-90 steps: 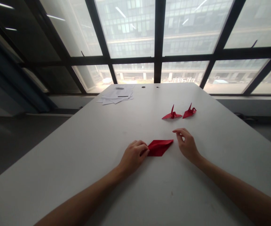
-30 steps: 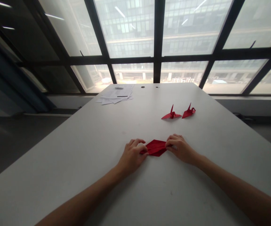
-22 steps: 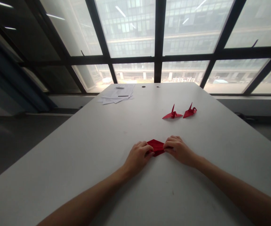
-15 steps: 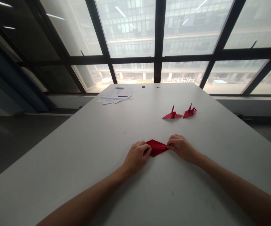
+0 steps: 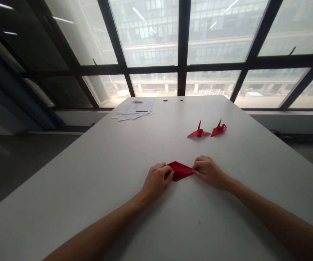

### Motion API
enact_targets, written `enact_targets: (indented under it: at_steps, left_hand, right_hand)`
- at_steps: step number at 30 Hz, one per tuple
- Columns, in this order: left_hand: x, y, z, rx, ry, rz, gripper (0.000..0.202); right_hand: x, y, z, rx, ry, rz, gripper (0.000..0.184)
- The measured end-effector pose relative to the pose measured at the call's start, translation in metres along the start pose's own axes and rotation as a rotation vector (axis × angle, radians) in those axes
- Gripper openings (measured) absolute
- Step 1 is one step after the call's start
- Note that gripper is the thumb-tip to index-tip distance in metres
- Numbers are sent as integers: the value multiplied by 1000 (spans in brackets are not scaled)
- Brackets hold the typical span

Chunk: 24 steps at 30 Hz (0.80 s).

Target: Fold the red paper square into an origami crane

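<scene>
A piece of red origami paper (image 5: 181, 171), folded into a long diamond, lies on the white table between my hands. Its left end is gripped by my left hand (image 5: 158, 178), whose thumb and fingers close over it and hide that tip. At the opposite end, my right hand (image 5: 207, 172) pinches the pointed right tip between thumb and index finger. Two finished red paper cranes sit farther back to the right: one crane (image 5: 199, 132) with a wing spread to the left, and another crane (image 5: 218, 129) close beside it.
The white table (image 5: 96, 174) stretches toward large dark-framed windows. Several loose paper sheets (image 5: 130, 113) lie at its far left, with a small pale object (image 5: 138, 102) on top. A dark round hole (image 5: 165, 100) shows near the far edge. A blue curtain (image 5: 17, 87) hangs at left.
Both hands keep hold of the red paper's ends. The right thumb and fingertips have shifted slightly at the tip; the cranes and sheets stay in place.
</scene>
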State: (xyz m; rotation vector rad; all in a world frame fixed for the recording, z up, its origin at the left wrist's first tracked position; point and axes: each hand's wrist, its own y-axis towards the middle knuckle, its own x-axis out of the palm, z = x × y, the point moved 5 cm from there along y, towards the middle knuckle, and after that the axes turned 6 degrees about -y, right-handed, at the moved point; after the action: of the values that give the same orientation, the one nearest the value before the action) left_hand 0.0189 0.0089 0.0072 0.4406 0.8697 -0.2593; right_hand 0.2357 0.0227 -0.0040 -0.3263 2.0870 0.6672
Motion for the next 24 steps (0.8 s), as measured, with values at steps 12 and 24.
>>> enact_targets:
  at_steps: [12, 24]
  left_hand:
    - [0, 0, -4, -17, -12, -6, 20]
    - [1, -10, 16, 287, -65, -177, 17]
  right_hand:
    - [2, -2, -1, -23, -36, 3, 10]
    - [-1, -4, -27, -167, -243, 9, 21]
